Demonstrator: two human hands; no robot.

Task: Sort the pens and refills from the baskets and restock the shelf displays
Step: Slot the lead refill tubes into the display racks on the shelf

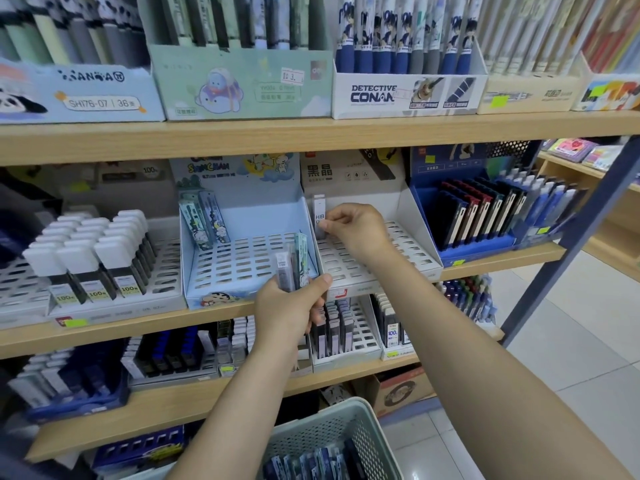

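Right hand seats one refill case in white tray; left hand holds spare stack.

Right hand [353, 230] pinches a grey refill case [319, 216] marked HB, upright, at the far-left corner of the white slotted display tray [408, 244] on the middle shelf [502, 259]. Left hand [289, 308] has fingers [317, 318] curled around a small stack of refill cases [292, 263], held in front of the near-right corner of the light-blue cartoon tray [242, 265]; that tray has a few cases leaning at its far left. Green mesh basket [318, 431] sits near, bottom centre, with more blue packs inside.
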